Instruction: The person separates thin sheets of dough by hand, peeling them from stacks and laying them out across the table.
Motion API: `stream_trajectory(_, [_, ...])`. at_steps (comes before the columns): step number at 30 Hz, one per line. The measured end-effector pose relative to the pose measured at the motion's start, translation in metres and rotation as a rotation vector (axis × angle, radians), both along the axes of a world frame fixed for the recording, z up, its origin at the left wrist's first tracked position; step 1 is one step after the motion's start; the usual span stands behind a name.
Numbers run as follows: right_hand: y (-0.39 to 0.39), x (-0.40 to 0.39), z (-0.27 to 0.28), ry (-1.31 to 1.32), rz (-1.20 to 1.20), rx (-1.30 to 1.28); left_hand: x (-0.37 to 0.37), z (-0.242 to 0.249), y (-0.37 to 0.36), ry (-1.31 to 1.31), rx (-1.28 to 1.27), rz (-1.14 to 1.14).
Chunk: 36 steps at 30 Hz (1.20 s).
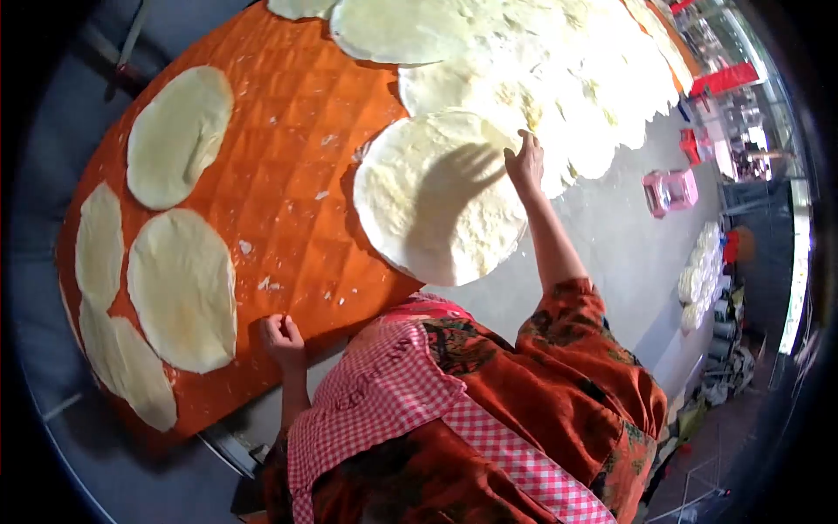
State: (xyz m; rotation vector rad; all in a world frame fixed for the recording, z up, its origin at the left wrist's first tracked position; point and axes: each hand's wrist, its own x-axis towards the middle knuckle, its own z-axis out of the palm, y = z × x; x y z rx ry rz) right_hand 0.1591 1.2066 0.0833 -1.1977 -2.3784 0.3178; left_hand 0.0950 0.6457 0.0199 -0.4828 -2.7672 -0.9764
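Orange quilted cloth (288, 157): spread over the tabletop (611, 244); carries thin rounds of flatbread and loose crumbs.
Large flatbread (436, 196): lies near the middle of the cloth, its lower edge reaching the cloth's border; the shadow of a hand falls across it.
Right hand (526, 162): arm stretched forward; fingertips touch the upper right rim of the large flatbread. Grip: fingers spread and mostly straight, closed around nothing.
Left hand (281, 336): rests at the near edge of the cloth, just beside the lower-left flatbreads. Grip: fingers curled into a loose fist; whether anything is inside cannot be told.
Flatbread pile (541, 61): many overlapping rounds at the far end of the cloth, brightly lit; the large flatbread overlaps its near edge.
Left flatbreads (179, 288): four separate rounds along the left side of the cloth, some overlapping.
Pink container (670, 189): stands on the grey tabletop, well apart from the right hand.
Clothing: red patterned sleeves, a red-and-white checked apron (384, 393).
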Motion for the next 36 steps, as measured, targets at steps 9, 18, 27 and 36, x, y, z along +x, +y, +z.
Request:
stream_trajectory(9, [0.073, -0.004, -0.009, -0.25, 0.235, -0.422, -0.003, 0.013, 0.01, -0.017, -0.239, 0.082])
stream_trajectory(18, [-0.036, -0.182, 0.07, -0.032, 0.733, 0.098, -0.007, -0.007, -0.008, 0.121, -0.234, 0.006])
stream_trajectory(27, [-0.369, -0.419, -0.066, 0.426, 0.293, -1.828, -0.016, 0.003, -0.037, -0.387, 0.051, -0.2])
stream_trajectory(36, [-0.42, -0.543, -0.042, 1.106, 0.173, -1.746, -0.04, 0.058, -0.173, -0.656, 0.603, -0.126])
